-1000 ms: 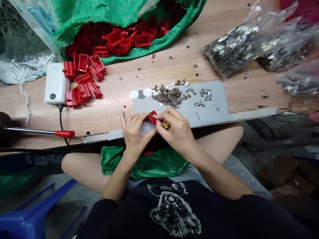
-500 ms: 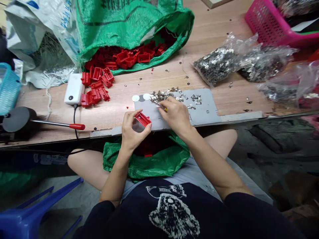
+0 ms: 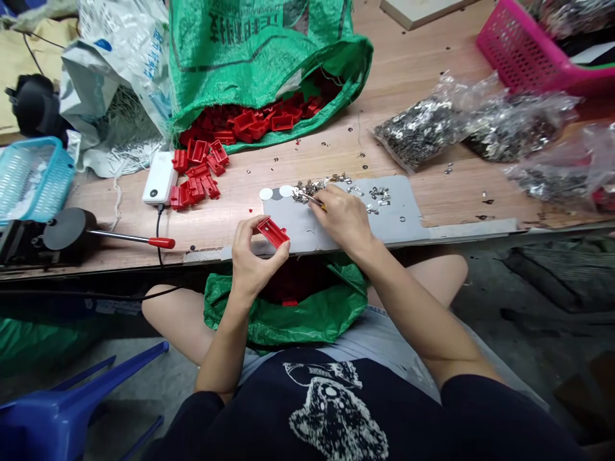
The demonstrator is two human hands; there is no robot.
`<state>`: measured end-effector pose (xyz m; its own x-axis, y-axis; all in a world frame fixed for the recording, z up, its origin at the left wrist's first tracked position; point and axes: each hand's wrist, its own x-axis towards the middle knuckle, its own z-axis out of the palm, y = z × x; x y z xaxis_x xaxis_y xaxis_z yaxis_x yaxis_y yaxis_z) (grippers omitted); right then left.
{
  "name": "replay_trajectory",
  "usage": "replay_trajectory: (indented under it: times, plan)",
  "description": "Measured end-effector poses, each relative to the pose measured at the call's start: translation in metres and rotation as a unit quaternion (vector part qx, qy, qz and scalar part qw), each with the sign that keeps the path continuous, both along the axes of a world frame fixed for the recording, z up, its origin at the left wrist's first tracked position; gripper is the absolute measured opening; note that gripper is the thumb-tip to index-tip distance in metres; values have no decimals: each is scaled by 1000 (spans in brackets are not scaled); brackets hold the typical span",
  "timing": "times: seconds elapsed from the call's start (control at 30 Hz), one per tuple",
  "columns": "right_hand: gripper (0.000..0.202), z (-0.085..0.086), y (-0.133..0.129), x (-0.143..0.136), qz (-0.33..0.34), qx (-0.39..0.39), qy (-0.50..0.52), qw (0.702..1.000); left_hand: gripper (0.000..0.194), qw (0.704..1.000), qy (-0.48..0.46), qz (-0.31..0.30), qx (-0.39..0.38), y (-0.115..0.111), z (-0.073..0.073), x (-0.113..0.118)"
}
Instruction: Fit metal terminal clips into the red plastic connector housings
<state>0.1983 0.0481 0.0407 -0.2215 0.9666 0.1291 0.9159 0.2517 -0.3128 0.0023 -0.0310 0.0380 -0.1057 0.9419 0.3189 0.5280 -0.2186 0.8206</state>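
Observation:
My left hand [image 3: 250,261] grips a red plastic housing [image 3: 273,234] by its ends, between thumb and fingers, its open hollow side facing up. It is held just over the near edge of a grey mat [image 3: 300,224]. My right hand [image 3: 343,218] is closed around tweezers [image 3: 315,201], slim and metal with a yellow part by the fingers. Their tip reaches into a pile of small metal clips [image 3: 307,187] on the mat. More loose clips [image 3: 380,194] lie to the right of that hand. Whether the tips pinch a clip is too small to tell.
Red housings [image 3: 196,176] lie beside a white power bank [image 3: 160,178], before a green sack [image 3: 269,70] of them. Clear bags of metal parts [image 3: 418,128] and a pink basket [image 3: 523,51] stand right. A lever with a red grip [image 3: 161,242] projects left. Another green bag [image 3: 307,326] covers my lap.
The camera view has shifted slightly, so most things on the table appear a little further right. Both hands keep their holds; the tweezers stay at the clip pile.

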Motion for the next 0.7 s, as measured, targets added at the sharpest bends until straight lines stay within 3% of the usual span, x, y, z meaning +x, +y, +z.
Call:
replay_trajectory:
  times: [0.13,0.3,0.43,0.57,0.7]
  plan:
    - [23,-2,-19,7,36,21,-19,999,54,988,149,15,-24,2,2,6]
    - [23,-16,-33,11,66,45,13,997,65,949,309,15,-55,23,-13,18]
    - [20,-24,-35,16,69,55,100,991,79,949,312,4,-44,36,-22,25]
    - [17,-26,-35,19,70,34,146,986,97,961,275,18,-34,30,-21,25]
    - [13,-27,-31,21,63,12,192,979,83,975,218,21,-37,20,-18,18]
